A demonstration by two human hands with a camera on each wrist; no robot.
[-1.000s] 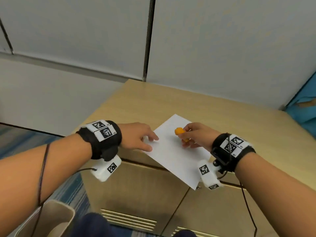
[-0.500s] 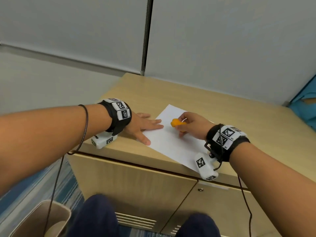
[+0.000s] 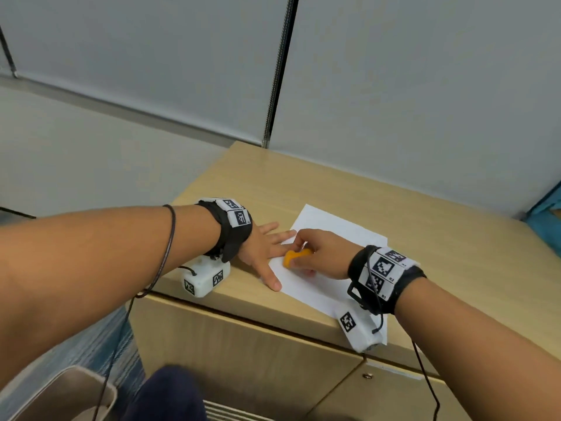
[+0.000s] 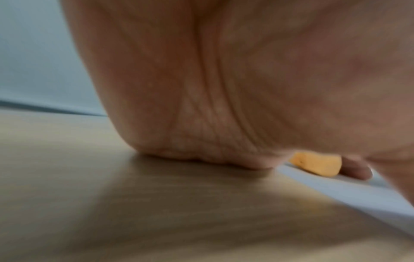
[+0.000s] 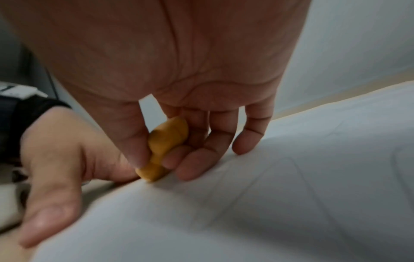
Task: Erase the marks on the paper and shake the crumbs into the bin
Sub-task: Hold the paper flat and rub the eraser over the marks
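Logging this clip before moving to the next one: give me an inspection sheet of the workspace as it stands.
Surface: light wooden cabinet top, bare around the sheet.
Job's things: white paper sheet flat near the front edge; orange eraser tip on it; beige bin on the floor, lower left.
Clutter: nothing seen.
Hands: left hand flat, pressing the sheet's edge; right hand pinches the eraser.
Cables: thin black cable from each wrist unit.
Surroundings: grey partition panels, blue striped carpet.

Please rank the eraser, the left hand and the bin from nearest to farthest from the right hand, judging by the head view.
1. Eraser: pinched in the right hand itself, on the paper.
2. Left hand: just to its left, flat on the paper's edge.
3. Bin: far down-left, on the floor.
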